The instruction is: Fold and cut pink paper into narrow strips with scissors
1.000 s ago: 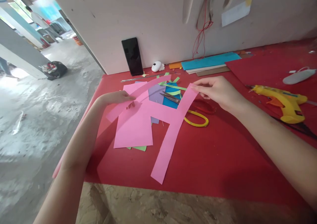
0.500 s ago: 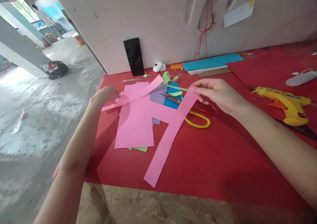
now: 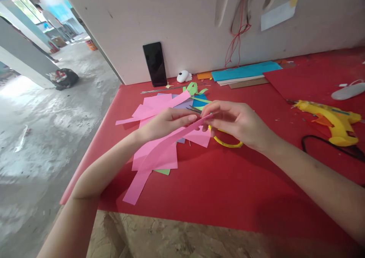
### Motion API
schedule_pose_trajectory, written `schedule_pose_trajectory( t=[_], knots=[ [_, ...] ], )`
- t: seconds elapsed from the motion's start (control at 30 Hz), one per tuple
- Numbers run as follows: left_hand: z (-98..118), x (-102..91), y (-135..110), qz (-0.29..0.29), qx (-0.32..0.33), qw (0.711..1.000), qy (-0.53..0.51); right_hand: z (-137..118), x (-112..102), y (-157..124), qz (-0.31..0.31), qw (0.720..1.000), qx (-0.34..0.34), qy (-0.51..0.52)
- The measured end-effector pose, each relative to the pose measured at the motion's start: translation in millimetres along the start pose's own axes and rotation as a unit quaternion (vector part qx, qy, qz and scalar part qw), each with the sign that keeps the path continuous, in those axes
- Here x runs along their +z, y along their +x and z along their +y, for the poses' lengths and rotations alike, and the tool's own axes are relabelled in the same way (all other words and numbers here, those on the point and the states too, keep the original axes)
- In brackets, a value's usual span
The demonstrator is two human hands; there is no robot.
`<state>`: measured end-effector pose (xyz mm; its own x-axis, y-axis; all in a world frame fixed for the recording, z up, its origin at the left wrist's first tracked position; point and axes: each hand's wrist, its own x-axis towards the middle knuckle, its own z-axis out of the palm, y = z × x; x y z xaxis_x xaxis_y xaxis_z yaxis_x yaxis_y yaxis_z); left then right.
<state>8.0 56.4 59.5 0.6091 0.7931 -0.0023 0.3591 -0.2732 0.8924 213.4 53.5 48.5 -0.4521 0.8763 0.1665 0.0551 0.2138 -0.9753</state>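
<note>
A long pink paper strip runs between my two hands and curves down toward the table's front edge. My right hand pinches its upper end between thumb and fingers. Close beside it, my left hand is closed on the same strip, thumb on top. Beneath lie a pink paper sheet and another pink strip, over purple, blue and green paper. Scissors lie partly hidden behind my right hand, with a yellow handle showing.
A phone leans on the wall beside a small white object. Curled green paper lies behind the stack. To the right are blue sheets and a yellow glue gun with a black cord. A person stands far left.
My left hand has moved right from the other pink strip and closed on the strip in my right hand. The held strip's upper end moved slightly left and down; its lower end swung left.
</note>
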Motion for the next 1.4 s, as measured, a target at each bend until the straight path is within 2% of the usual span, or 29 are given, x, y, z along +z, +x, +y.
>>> schedule_pose_trajectory(
  t=[0.13,0.33,0.47,0.6,0.67,0.8,0.9,1.13,1.23,1.4],
  knots=[
    [6,3.4,-4,-0.007,0.012,0.999,-0.035,1,2,-1,0.018,0.997,-0.070,-0.026],
    [6,4.2,-4,0.009,0.001,0.997,-0.073,0,3,-4,0.046,0.993,-0.090,-0.059],
    [9,3.8,-6,0.003,0.000,0.995,-0.097,-4,3,-8,0.054,0.987,-0.126,-0.080],
    [17,10.4,-11,0.065,0.003,0.998,-0.025,-5,7,-12,0.067,0.971,-0.172,-0.152],
    [21,15.6,-14,0.097,0.047,0.993,0.037,-5,10,-15,0.080,0.953,-0.211,-0.205],
    [24,22.7,-21,0.114,0.143,0.974,0.133,-5,17,-22,0.112,0.912,-0.285,-0.271],
    [26,23.3,-25,0.128,0.177,0.961,0.169,-9,21,-27,0.130,0.914,-0.270,-0.272],
    [32,23.6,-33,0.145,0.217,0.940,0.218,-22,24,-34,0.140,0.945,-0.201,-0.217],
    [34,24.2,-36,0.156,0.229,0.931,0.239,-26,23,-36,0.142,0.941,-0.205,-0.228],
    [38,22.1,-39,0.207,0.249,0.909,0.264,-34,20,-41,0.144,0.931,-0.208,-0.264]
  ],
)
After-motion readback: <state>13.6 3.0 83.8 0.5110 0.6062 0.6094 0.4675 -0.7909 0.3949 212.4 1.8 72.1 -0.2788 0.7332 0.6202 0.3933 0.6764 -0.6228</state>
